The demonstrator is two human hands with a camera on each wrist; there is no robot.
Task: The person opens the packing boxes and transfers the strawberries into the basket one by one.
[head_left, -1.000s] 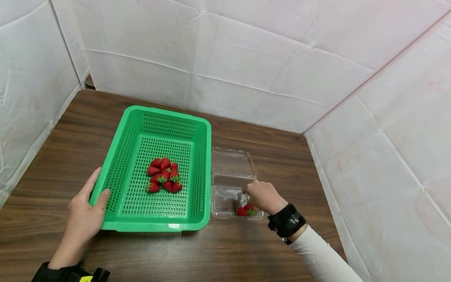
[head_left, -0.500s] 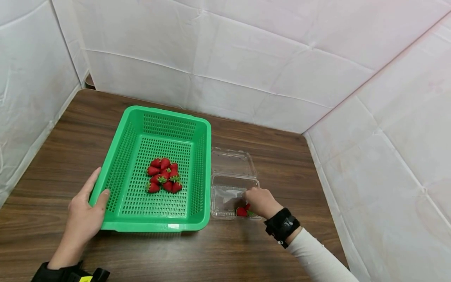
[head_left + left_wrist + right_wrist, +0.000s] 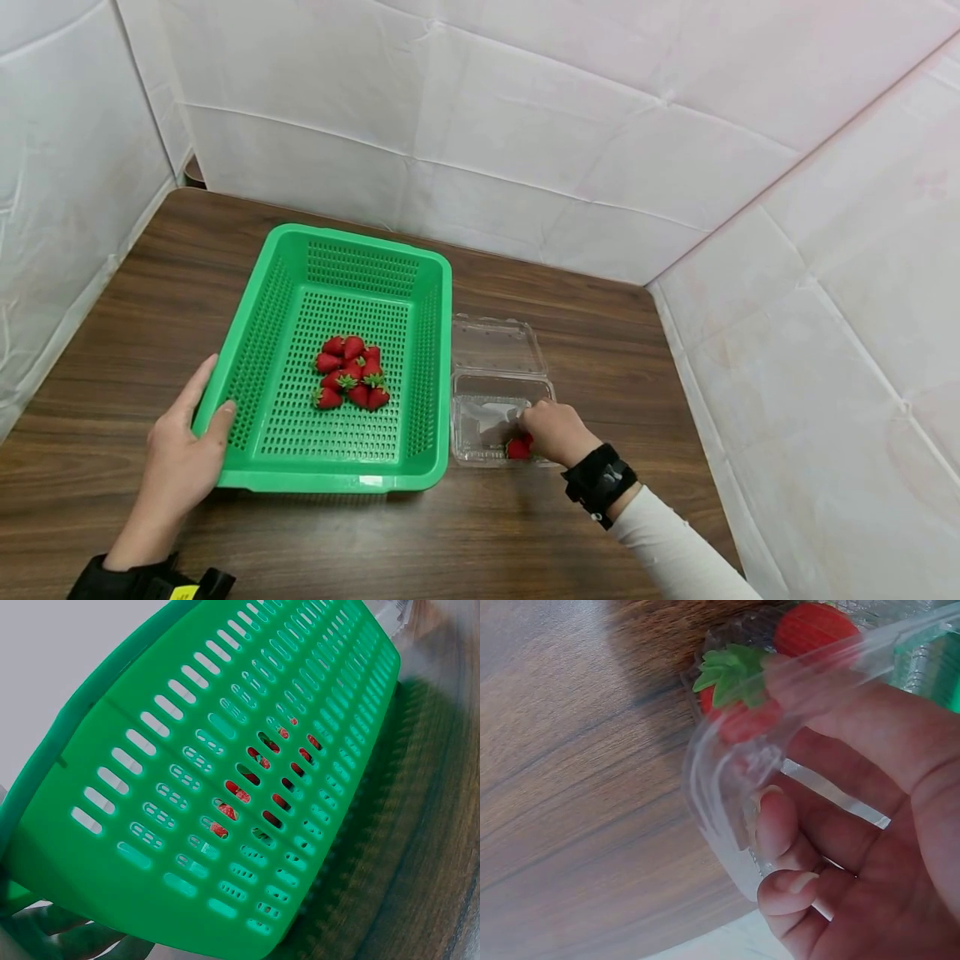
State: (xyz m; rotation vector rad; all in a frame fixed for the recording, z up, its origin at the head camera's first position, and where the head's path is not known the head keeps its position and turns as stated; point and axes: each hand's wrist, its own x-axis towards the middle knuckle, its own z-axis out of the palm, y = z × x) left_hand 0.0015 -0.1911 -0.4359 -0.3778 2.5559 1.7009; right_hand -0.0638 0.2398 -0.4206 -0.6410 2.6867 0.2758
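While the left hand [image 3: 180,454] clasps the near left corner of the green basket [image 3: 247,383], thumb hooked over the rim, the right hand [image 3: 551,432] sits at the near right corner of the clear clamshell box [image 3: 480,433], just beside the basket's right wall. Its grip is closed: the wrist view shows the fingers [image 3: 780,832] curled over the box's thin plastic rim, with two strawberries [image 3: 795,645] lying just beyond the fingertips inside. To me, the sound way is to pinch one berry lightly by its body, not the leaves, and lift straight up so the flimsy box does not drag along. Further back, a heap of strawberries [image 3: 348,371] rests mid-basket. The box's open lid [image 3: 495,343] lies flat toward the tabletop's [image 3: 150,275] far edge.
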